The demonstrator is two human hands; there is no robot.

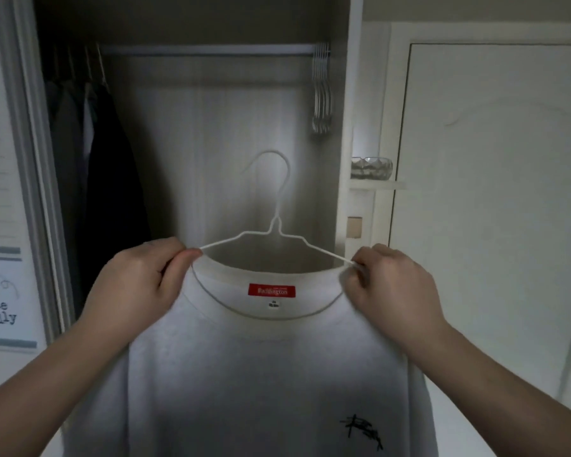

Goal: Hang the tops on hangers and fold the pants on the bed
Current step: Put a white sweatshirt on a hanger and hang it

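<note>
**White top held up on a wire hanger before the open closet**

Far out at nine o'clock a printed poster (pixel 0 291) hangs on the wall, its lettering partly cut off by the edge of the view. Next to it is the closet's pale frame, and just inside, at about ten o'clock, a few dark garments (pixel 112 179) hang bunched at the left end of the closet rod (pixel 205 49).

Lower down, the left hand (pixel 139 285) reaches in from seven o'clock. Its fingers are curled, and thumb and forefinger pinch the collar edge of the white T-shirt (pixel 261 374) just where the wire arm runs into the neck opening.

The shirt is in the middle of the view, held up in the air in front of the closet and hanging down towards six o'clock. The wire hanger (pixel 277 225) sits inside its neckline: both sloping arms go into the collar, and the hook stands upright and free at twelve o'clock, well below the rod. A red label (pixel 271 290) shows inside the back of the neck. A small black scribbled print (pixel 361 430) marks the cloth at about five o'clock.

At one o'clock, a cluster of bare hangers (pixel 322 90) hangs at the right end of the rod.

The right hand (pixel 393 285) comes in from four o'clock. It is closed too, its fingertips nipping the other side of the collar together with the hanger's arm.

Past it, at two o'clock, a glass bowl (pixel 371 168) rests on a narrow shelf (pixel 376 185). A closed pale door (pixel 491 192) fills the right side.
</note>
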